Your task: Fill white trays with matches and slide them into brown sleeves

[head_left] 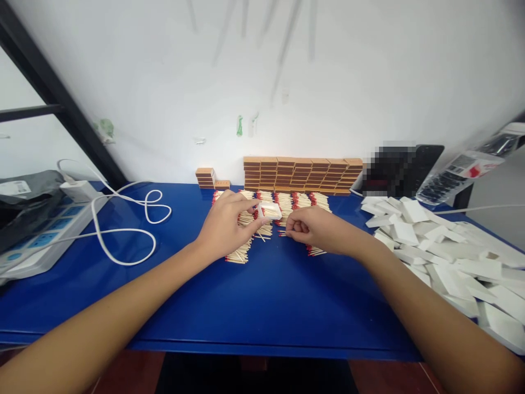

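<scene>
My left hand [232, 223] is closed on a small white matchbox tray [269, 210], thumb at its near side and fingers at the far side. Some red-tipped matches lie inside the tray. Just to the right, my right hand [305, 225] has its fingers curled together, with a few matches [282, 233] at its fingertips. Rows of red-headed matches [322, 201] are laid out on the blue table beneath and behind both hands. Several loose matches [262, 237] lie between the hands. My left hand covers part of the leftmost rows.
Stacked brown matchboxes [301, 175] line the wall, with a smaller stack [205, 178] to their left. White empty trays [443, 246] are heaped at right, near a phone [429, 164] and a plastic bottle [467, 167]. A power strip [49, 235] and white cable [123, 262] lie at left.
</scene>
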Demonstrator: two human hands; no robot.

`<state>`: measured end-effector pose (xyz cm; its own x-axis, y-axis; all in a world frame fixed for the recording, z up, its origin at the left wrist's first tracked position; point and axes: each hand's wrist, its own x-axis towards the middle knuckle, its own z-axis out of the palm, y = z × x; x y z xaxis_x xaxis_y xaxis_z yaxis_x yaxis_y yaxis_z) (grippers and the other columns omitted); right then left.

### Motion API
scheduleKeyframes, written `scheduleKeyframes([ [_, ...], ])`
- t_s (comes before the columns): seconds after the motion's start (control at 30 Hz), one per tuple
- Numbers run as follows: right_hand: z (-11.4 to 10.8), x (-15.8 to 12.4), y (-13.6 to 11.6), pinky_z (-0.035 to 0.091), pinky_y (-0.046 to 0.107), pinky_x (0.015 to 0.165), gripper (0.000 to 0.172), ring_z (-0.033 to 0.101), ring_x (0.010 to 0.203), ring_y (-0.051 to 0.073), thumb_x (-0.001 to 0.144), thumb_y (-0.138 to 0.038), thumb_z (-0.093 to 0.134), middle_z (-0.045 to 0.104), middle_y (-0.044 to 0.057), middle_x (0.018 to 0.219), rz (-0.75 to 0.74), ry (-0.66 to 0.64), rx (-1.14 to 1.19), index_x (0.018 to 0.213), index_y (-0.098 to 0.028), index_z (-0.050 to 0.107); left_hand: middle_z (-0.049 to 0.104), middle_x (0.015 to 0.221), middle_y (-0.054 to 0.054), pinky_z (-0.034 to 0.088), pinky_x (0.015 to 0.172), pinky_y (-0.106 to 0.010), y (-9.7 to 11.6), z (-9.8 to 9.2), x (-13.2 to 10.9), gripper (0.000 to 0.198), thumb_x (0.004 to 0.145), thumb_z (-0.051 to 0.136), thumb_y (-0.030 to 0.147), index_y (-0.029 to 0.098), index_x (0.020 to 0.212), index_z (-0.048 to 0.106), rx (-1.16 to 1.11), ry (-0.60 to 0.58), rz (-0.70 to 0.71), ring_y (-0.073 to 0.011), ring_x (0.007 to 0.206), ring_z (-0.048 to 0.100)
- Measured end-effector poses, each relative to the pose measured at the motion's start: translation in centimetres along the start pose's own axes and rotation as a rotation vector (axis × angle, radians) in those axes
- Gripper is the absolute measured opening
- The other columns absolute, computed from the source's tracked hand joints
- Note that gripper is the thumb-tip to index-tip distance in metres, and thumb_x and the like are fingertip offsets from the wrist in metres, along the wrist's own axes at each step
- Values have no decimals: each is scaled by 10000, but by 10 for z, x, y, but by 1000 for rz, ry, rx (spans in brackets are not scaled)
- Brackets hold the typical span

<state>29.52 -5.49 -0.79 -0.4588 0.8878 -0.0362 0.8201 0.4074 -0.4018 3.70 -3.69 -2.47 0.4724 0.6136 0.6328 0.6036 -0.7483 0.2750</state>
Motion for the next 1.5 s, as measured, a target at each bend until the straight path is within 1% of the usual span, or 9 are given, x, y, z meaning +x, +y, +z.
scheduleKeyframes([
  [0.3,1,0,-1,399,296,621,111,584,637,163,910,-198,622,715,26,751,-37,6,0,889,-194,730,713,857,-59,487,812,-381,-1,-1,1,415,981,703,561,197,1159,797,-8,-2,11,-238,859,593],
  [0.5,0,-2,1,391,294,591,124,593,617,172,943,-264,637,706,17,707,27,-87,45,845,-212,694,711,870,-70,485,815,-399,-2,-1,1,435,987,688,570,183,1149,803,7,-7,4,-247,869,581],
  [0.7,-1,-4,4,374,299,586,172,563,622,168,970,-317,614,687,20,714,11,-87,46,850,-210,677,696,843,-64,491,835,-409,-5,0,2,463,988,679,585,183,1182,801,6,-1,22,-245,860,583],
  [0.77,-5,-7,2,397,297,597,187,571,642,167,969,-350,617,686,20,731,-20,-46,125,875,-206,691,693,846,-67,492,844,-416,-8,1,2,449,985,693,562,175,1186,802,13,0,36,-247,858,578],
  [0.93,-9,-9,-9,405,291,597,289,535,653,157,964,-486,654,644,10,725,-90,264,296,881,-214,709,684,837,-60,484,816,-408,-7,5,-1,431,962,735,549,187,1184,805,-15,-44,40,-246,851,580],
  [1.0,-6,-7,-13,400,292,591,273,522,643,153,959,-470,662,636,9,717,-94,323,307,880,-213,713,688,838,-47,484,825,-407,-2,6,-2,412,956,752,531,203,1201,798,-46,-64,46,-233,833,586],
  [1.17,0,-4,-16,374,294,584,245,517,622,149,978,-410,632,644,9,704,-131,278,224,852,-214,710,710,883,-46,484,858,-414,6,6,-4,372,962,762,485,221,1223,784,-83,-71,57,-232,868,604],
  [1.37,-9,-7,-7,381,312,622,248,561,654,167,1008,-375,590,682,24,741,-102,332,121,877,-209,718,695,849,-50,461,827,-398,-2,4,0,395,960,740,549,216,1162,811,-25,-29,26,-241,860,572],
  [1.5,-7,-3,1,386,321,654,145,600,730,193,956,-275,641,718,48,803,-41,182,-64,869,-198,729,713,838,-52,430,808,-396,-7,3,2,447,957,708,620,234,1152,819,54,-10,-34,-246,847,576],
])
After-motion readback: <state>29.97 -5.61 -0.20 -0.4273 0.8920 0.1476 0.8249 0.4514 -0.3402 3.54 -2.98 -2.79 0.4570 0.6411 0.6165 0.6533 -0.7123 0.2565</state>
